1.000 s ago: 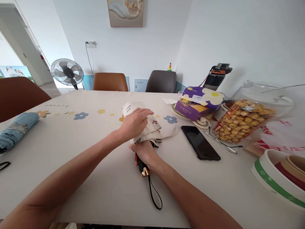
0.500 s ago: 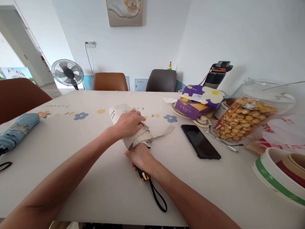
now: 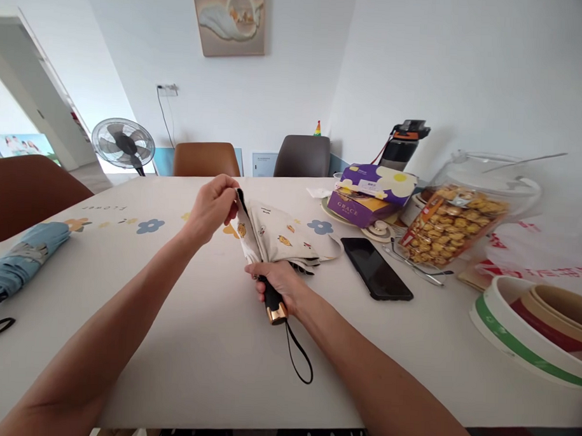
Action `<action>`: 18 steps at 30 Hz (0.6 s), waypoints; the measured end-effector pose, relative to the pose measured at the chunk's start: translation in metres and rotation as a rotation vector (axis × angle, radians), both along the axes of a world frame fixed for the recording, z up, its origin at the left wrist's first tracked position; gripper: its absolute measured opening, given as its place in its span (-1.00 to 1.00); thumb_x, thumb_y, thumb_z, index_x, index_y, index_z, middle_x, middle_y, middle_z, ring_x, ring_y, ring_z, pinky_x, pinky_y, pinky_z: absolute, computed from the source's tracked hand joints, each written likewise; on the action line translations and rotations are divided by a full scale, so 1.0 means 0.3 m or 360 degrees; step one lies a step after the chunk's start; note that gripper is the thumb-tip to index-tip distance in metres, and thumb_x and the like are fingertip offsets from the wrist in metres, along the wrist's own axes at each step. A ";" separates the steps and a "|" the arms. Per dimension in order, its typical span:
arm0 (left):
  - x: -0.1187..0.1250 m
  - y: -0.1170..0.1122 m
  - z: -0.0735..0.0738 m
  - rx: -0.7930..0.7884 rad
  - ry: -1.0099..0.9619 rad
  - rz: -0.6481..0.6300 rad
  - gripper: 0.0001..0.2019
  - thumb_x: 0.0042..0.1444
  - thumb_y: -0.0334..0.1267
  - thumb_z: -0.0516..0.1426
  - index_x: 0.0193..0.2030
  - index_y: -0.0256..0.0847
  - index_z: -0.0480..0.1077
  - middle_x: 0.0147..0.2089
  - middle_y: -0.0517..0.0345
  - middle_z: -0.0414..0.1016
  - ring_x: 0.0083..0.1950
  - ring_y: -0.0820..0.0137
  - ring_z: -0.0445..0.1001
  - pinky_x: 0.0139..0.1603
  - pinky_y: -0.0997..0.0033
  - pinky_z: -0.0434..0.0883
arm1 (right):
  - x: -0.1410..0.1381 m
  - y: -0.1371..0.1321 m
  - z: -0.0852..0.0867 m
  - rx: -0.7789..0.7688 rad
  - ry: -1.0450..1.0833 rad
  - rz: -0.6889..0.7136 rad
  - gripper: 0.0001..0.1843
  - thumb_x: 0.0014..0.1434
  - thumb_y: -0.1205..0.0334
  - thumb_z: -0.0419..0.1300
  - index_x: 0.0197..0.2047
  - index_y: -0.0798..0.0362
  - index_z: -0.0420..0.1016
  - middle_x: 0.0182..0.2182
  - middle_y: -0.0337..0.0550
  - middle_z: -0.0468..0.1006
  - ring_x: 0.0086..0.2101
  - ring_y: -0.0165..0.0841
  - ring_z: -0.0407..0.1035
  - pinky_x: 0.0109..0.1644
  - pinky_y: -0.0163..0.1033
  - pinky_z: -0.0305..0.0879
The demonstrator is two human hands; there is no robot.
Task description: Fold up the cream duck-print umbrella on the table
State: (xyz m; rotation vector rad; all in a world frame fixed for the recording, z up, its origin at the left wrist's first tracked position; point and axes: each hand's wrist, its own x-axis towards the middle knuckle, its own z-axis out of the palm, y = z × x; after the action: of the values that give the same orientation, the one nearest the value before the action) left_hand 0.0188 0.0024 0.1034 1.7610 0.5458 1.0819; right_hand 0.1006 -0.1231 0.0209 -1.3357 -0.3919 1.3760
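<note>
A cream folding umbrella with small printed figures lies over the table, its canopy folded but loose. My right hand is closed round the umbrella near the top of its black handle, which has a gold end and a black wrist loop. With thumb and fingers pinched, my left hand grips the canopy's edge at the upper left, where the dark underside shows. A cloth strap sticks out from the canopy toward the phone. At the far left lies a rolled blue umbrella, touched by neither hand.
Right of the umbrella lies a black phone, with glasses beyond it. Purple boxes, a snack jar and rolls of tape crowd the right side of the white table. Chairs stand behind.
My left hand has moved left and up from on top of the umbrella to its canopy edge. The canopy has spread wider, showing its print. More of the handle shows below my right hand.
</note>
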 end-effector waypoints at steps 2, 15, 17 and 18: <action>-0.012 0.025 0.008 -0.0042 -0.0080 0.0012 -0.90 -0.16 -0.43 -0.01 -0.53 -0.19 0.29 -0.63 0.25 0.25 -0.67 0.55 0.18 -0.70 0.58 0.10 | 0.016 -0.003 0.012 0.0111 0.0137 -0.0014 -0.81 -0.11 0.34 0.27 -0.45 0.15 0.31 -0.65 -0.33 0.27 -0.72 -0.60 0.08 -0.73 -0.45 0.15; -0.066 0.074 0.049 -0.0150 -0.0185 -0.0093 -0.90 -0.30 -0.40 -0.05 -0.71 -0.21 0.22 -0.70 0.21 0.13 -0.72 0.55 0.10 -0.75 0.53 0.12 | 0.059 -0.010 0.052 0.0453 0.0472 0.0116 -0.58 -0.01 -0.14 0.18 -0.36 0.06 0.24 -0.55 -0.36 0.26 -0.72 -0.63 0.01 -0.72 -0.48 0.04; -0.077 0.093 0.049 -0.0127 -0.0057 -0.0106 -0.89 -0.29 -0.39 -0.04 -0.71 -0.21 0.25 -0.70 0.19 0.16 -0.71 0.53 0.12 -0.73 0.52 0.12 | 0.054 -0.010 0.048 0.0402 0.0373 0.0059 -0.61 -0.04 -0.06 0.24 -0.37 0.07 0.24 -0.56 -0.36 0.26 -0.72 -0.64 0.01 -0.71 -0.48 0.07; -0.084 0.106 0.046 -0.0108 0.0085 -0.0081 -0.89 -0.27 -0.39 -0.02 -0.70 -0.21 0.27 -0.70 0.18 0.19 -0.71 0.52 0.13 -0.72 0.51 0.14 | 0.051 -0.010 0.045 0.0370 0.0312 0.0032 -0.64 -0.05 0.00 0.26 -0.38 0.07 0.25 -0.56 -0.36 0.27 -0.72 -0.64 0.01 -0.71 -0.47 0.10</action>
State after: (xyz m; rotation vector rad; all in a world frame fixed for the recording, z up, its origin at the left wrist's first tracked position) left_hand -0.0065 0.0343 0.1171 1.7394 0.5615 0.9725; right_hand 0.1160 -0.1261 0.0343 -1.0006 -0.4193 1.4169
